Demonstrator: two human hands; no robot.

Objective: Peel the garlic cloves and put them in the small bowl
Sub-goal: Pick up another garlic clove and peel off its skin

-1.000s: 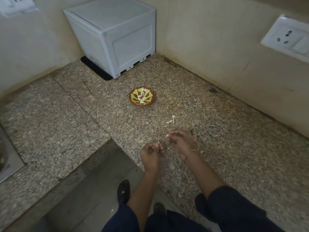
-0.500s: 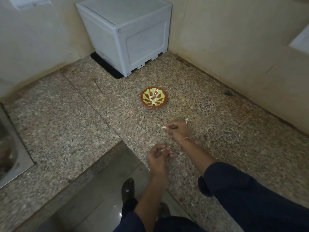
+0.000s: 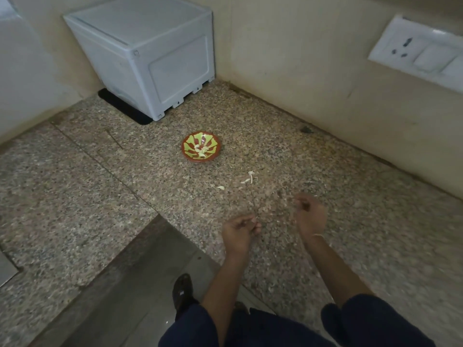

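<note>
Right hand [image 3: 309, 214]: drew back, curled, grip too blurred to tell.
Left hand [image 3: 239, 229]: curled near desk's [image 3: 75, 196] front edge, hold unclear.
Small bowl [image 3: 185, 149]: held cloves [image 3: 201, 152].

Dim light falls on the speckled granite counter [image 3: 75, 196] before me, which runs into a corner of cream walls [image 3: 300, 58]. A pale grey plastic box [image 3: 150, 53] sits in that corner on a black mat [image 3: 120, 108]. A white switch-and-socket plate [image 3: 421, 53] is set in the wall at right. Below the counter's edge lies glossy grey floor [image 3: 125, 296].
</note>
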